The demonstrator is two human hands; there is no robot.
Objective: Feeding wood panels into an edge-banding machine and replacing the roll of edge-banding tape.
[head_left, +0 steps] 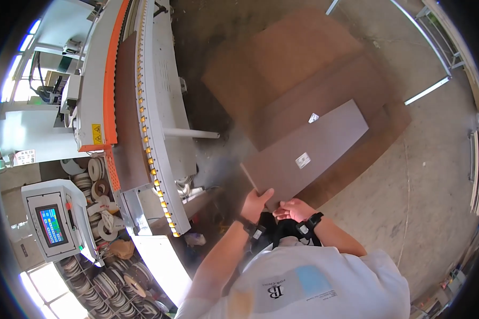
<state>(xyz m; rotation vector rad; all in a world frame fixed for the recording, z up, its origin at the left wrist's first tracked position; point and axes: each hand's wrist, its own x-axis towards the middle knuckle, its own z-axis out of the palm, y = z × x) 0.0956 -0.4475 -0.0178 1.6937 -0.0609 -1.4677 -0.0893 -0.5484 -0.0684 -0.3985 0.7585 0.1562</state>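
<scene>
A long brown board point(332, 141) with a small white label on it stretches away from me, over other brown boards. My left hand point(257, 203) is closed on its near left corner, thumb on the top face and the other fingers out of sight beneath. At the near right corner, my right hand point(297, 209) has its fingers curled in against the edge. Dark bands with small devices circle both wrists. Another brown board point(282, 114) with its own white label lies just beyond and partly under the held one.
Larger brown sheets point(298, 45) lie beneath and beyond. To my left runs a long machine point(162, 106) with yellow rollers, an orange guard and a brown strip of board point(126, 106). A control screen point(51, 225) and tape rolls point(107, 226) stand nearer. A metal frame point(427, 90) is at far right.
</scene>
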